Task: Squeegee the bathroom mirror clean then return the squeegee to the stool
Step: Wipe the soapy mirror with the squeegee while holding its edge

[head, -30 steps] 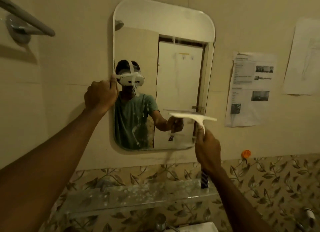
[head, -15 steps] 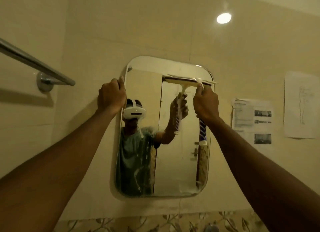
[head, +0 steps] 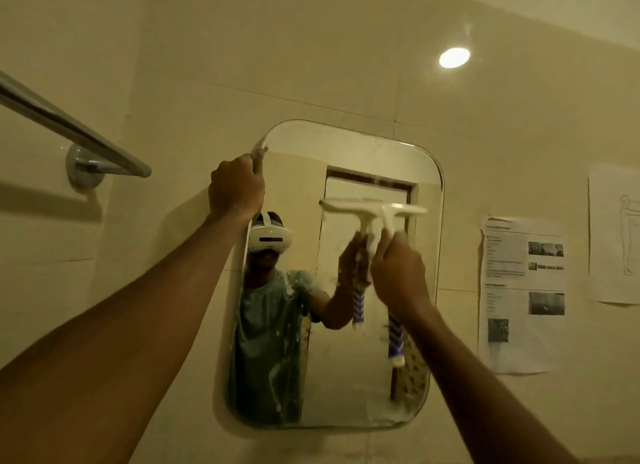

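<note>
Hanging on a glossy beige tiled wall, the rounded rectangular mirror shows soapy streaks. Left hand grips its upper left edge. Right hand holds the white squeegee, blade against the upper glass.

Both forearms are bare, with no sleeve, watch or ring showing. The mirror's reflection shows a white headset and a short-sleeved green T-shirt.
</note>
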### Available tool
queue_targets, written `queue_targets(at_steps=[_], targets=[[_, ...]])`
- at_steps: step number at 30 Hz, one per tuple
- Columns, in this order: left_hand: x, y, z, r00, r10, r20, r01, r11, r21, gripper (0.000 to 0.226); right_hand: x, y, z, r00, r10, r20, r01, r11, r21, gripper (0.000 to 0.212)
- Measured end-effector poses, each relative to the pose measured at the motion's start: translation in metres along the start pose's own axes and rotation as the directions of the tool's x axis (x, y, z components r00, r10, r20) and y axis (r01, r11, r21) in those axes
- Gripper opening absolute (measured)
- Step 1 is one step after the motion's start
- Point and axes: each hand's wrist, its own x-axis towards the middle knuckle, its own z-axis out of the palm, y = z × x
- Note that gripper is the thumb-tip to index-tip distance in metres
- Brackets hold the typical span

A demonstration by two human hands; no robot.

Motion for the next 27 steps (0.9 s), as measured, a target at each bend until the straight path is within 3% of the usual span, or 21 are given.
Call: queue_targets(at_steps=[4,10,13,18,23,27], targets=[[-0.001,0.0,-0.004,0.999,0.044,0.025,-0.043,0.999,-0.006,0.061,-0.027,0.008,0.002,0.999,0.043,0.009,-0.042,0.996,-0.073,0.036],[-0.002,0.001,-0.005,1.0,0.023,0.011,-0.023,1.0,0.001,0.061,0.073,-0.037,-0.035,0.992,-0.068,-0.105,0.055,0.991,-0.118,0.044],[-0.003,0.0,-0.003,1.0,0.016,-0.011,-0.016,1.0,-0.004,0.06,0.1,-0.047,-0.038,0.992,-0.048,-0.117,0.033,0.991,-0.131,0.048],[-0.005,-0.003,0.001,1.0,0.008,-0.028,-0.009,0.999,-0.045,0.06,0.042,-0.017,-0.015,0.999,-0.021,-0.038,0.021,1.0,0.003,0.028],[-0.007,-0.002,-0.003,1.0,-0.005,0.003,0.005,0.997,-0.072,0.06,-0.032,0.021,0.004,0.998,0.065,-0.003,-0.065,0.994,-0.088,0.043],[-0.011,-0.007,-0.003,1.0,0.004,0.001,-0.004,0.998,-0.062,0.062,0.003,-0.003,-0.018,1.0,0.01,-0.022,-0.012,0.994,-0.106,0.044]])
